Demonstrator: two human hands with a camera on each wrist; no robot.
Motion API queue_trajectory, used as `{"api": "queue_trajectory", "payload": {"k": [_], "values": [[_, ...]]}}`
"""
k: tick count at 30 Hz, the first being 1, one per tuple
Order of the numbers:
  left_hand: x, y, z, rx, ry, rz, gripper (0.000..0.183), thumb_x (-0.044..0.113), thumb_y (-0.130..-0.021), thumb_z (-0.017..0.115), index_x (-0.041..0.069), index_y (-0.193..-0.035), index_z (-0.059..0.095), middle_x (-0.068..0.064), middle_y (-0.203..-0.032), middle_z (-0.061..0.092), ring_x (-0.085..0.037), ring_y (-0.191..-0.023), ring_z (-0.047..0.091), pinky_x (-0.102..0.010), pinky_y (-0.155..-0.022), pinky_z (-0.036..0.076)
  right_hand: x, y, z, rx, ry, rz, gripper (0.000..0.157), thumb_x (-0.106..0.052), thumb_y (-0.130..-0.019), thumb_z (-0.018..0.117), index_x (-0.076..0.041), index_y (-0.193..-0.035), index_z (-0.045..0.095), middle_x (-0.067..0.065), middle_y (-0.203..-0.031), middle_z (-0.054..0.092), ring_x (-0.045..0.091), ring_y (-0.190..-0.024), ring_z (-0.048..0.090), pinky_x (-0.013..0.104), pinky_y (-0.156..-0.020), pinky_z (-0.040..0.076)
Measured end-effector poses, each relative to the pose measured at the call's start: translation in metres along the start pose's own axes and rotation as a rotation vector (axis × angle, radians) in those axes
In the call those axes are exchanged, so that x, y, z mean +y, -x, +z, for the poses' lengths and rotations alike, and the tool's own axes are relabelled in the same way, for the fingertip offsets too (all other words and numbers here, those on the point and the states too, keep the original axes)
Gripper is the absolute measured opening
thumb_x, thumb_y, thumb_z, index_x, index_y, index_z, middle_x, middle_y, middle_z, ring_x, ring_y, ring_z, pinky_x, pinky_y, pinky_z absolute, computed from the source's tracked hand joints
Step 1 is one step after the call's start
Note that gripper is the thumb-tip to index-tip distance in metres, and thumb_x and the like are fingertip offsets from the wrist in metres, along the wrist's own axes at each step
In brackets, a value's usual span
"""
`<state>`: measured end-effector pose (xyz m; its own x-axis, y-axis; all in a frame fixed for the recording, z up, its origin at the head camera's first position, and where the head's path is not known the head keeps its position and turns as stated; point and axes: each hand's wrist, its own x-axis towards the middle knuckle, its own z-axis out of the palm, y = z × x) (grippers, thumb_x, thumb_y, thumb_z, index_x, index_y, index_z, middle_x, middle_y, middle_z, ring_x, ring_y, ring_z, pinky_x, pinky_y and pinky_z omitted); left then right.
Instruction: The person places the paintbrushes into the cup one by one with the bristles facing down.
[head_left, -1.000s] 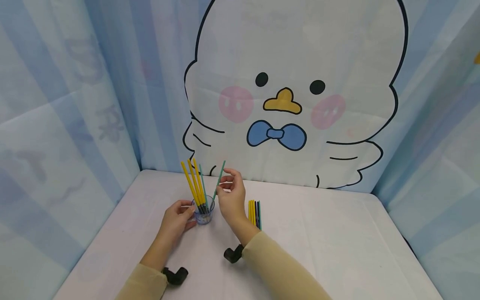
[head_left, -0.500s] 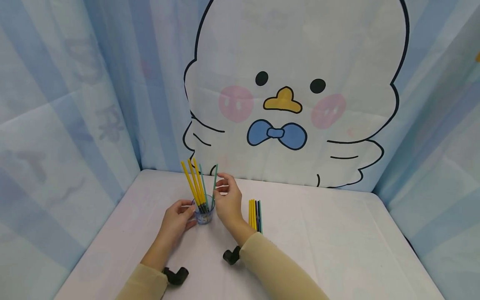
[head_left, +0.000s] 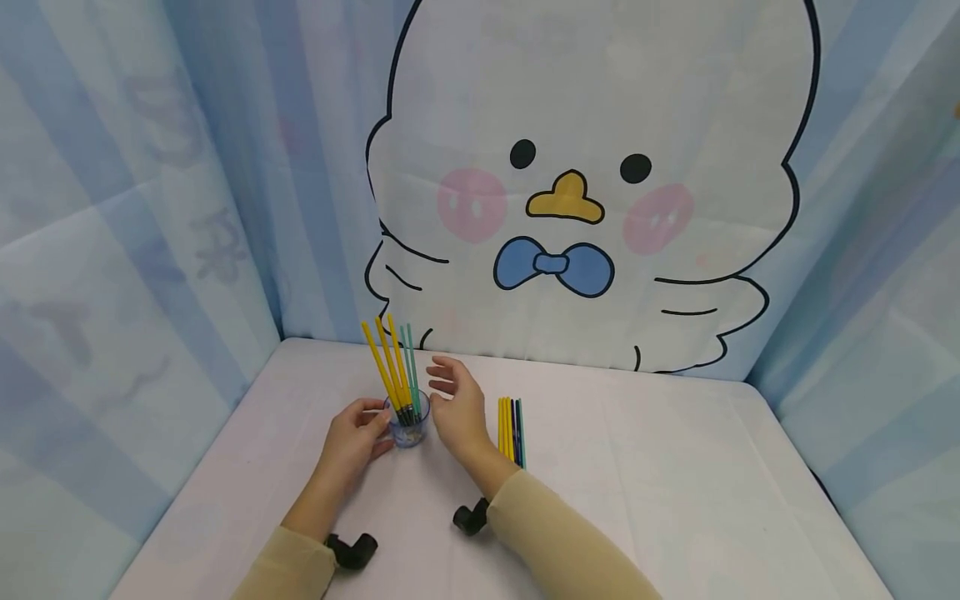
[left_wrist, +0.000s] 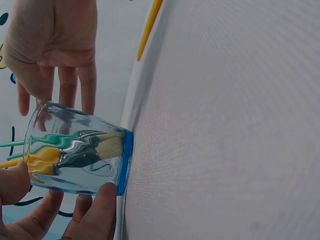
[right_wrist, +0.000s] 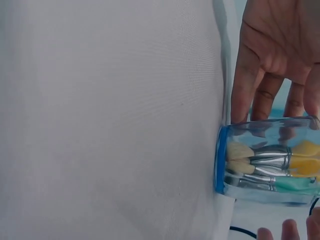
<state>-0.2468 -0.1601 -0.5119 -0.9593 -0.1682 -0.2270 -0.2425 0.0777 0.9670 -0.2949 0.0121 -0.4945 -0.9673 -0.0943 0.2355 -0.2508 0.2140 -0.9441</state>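
Several paintbrushes with yellow [head_left: 388, 367] and green handles [head_left: 412, 367] stand bristles down in a clear glass [left_wrist: 90, 180] with a blue base. My left hand [head_left: 354, 435] holds this glass from its left side, thumb near the rim and fingers along the wall. In the right wrist view the pale bristles [right_wrist: 240, 157] show through the glass near its bottom. My right hand [head_left: 459, 410] is just right of the rim, its fingers loosely extended and nothing between them. Its fingers [left_wrist: 67, 85] also show beyond the glass in the left wrist view.
A row of more brushes [head_left: 511, 429], with yellow, dark and green handles, lies on the white tabletop [head_left: 660, 483] right of my right hand, partly hidden by its forearm. Behind the table hangs a curtain [head_left: 570, 325] with a cartoon bird.
My right hand lowered a green-handled brush into the glass and let go. The brush now leans beside the other green one. My left hand has stayed on the glass.
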Motion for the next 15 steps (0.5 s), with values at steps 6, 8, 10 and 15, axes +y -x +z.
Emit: {"api": "queue_trajectory", "payload": {"k": [6, 8, 10, 15], "values": [[0.0, 0.0, 0.001, -0.002, -0.003, -0.002, 0.036, 0.022, -0.111, 0.061, 0.006, -0.143, 0.058, -0.024, -0.138, 0.059, -0.034, -0.123, 0.066, -0.042, -0.099, 0.066, -0.002, 0.004, -0.009, 0.006, 0.0, 0.033, 0.058, 0.009, -0.098, 0.063, -0.023, -0.147, 0.06, 0.004, -0.138, 0.072, 0.029, -0.125, 0.071, 0.042, -0.104, 0.064], [0.0, 0.0, 0.001, 0.002, -0.002, -0.006, 0.036, 0.022, -0.111, 0.061, 0.006, -0.143, 0.058, -0.024, -0.138, 0.059, -0.034, -0.123, 0.066, -0.042, -0.099, 0.066, -0.002, 0.005, -0.012, 0.011, 0.002, 0.046, 0.058, 0.009, -0.098, 0.064, -0.023, -0.147, 0.06, 0.004, -0.138, 0.072, 0.028, -0.124, 0.072, 0.041, -0.103, 0.065], [0.001, 0.0, 0.001, 0.003, 0.003, -0.007, 0.035, 0.021, -0.111, 0.061, 0.006, -0.143, 0.058, -0.024, -0.138, 0.058, -0.035, -0.123, 0.065, -0.042, -0.099, 0.066, -0.002, 0.005, -0.015, 0.015, 0.009, 0.058, 0.058, 0.008, -0.098, 0.064, -0.023, -0.147, 0.061, 0.003, -0.137, 0.072, 0.027, -0.123, 0.072, 0.041, -0.102, 0.065], [0.002, 0.001, 0.001, -0.002, 0.012, -0.001, 0.036, 0.021, -0.111, 0.061, 0.005, -0.143, 0.058, -0.024, -0.138, 0.057, -0.034, -0.122, 0.064, -0.043, -0.099, 0.066, -0.002, 0.008, -0.024, 0.018, 0.01, 0.066, 0.057, 0.007, -0.098, 0.065, -0.023, -0.147, 0.061, 0.005, -0.137, 0.072, 0.027, -0.123, 0.072, 0.041, -0.101, 0.065]]}}
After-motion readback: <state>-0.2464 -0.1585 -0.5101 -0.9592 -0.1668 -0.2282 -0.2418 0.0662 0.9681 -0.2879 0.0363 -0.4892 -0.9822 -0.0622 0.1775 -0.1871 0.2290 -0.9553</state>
